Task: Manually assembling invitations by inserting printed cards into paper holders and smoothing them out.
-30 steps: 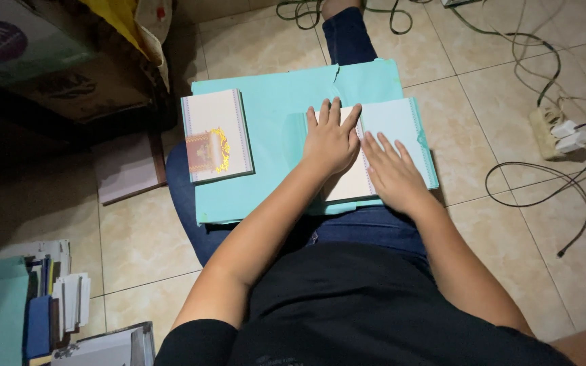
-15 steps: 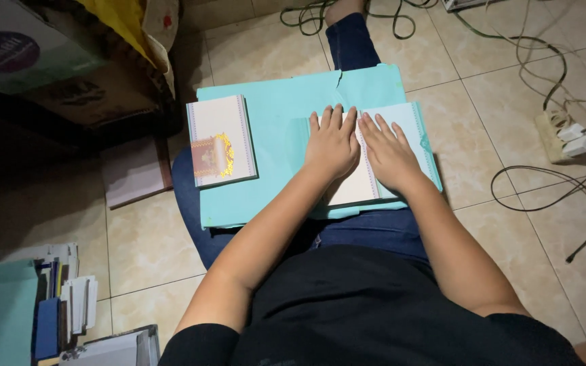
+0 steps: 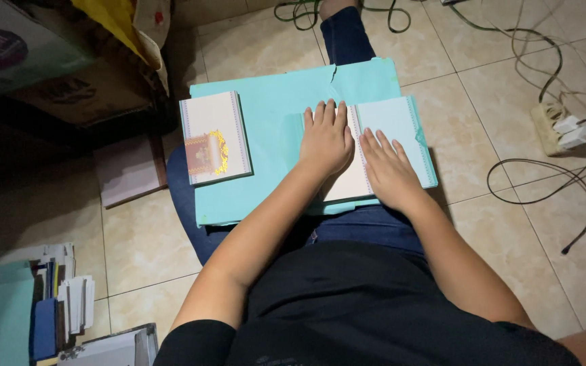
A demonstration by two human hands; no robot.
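A large turquoise folder (image 3: 272, 129) rests across my lap. On its right part lies an opened pale card (image 3: 391, 125) with patterned borders. My left hand (image 3: 325, 139) presses flat on the card's left half, fingers together and pointing away from me. Beside it, my right hand (image 3: 389, 168) lies flat on the card's fold and right half. At the folder's left sits a stack of closed cards (image 3: 213, 137) with a gold and red ornament on top. Neither hand grips anything.
Cardboard boxes (image 3: 49, 64) stand at the upper left, with a pinkish booklet (image 3: 130, 169) on the tiled floor beneath. Stacked papers and books (image 3: 55, 305) lie at the lower left. A power strip (image 3: 559, 127) with plugs and trailing cables sits at the right.
Both hands have shifted slightly on the card, the right hand sliding down nearer to me; the view has shifted a little. The card stack has not moved.
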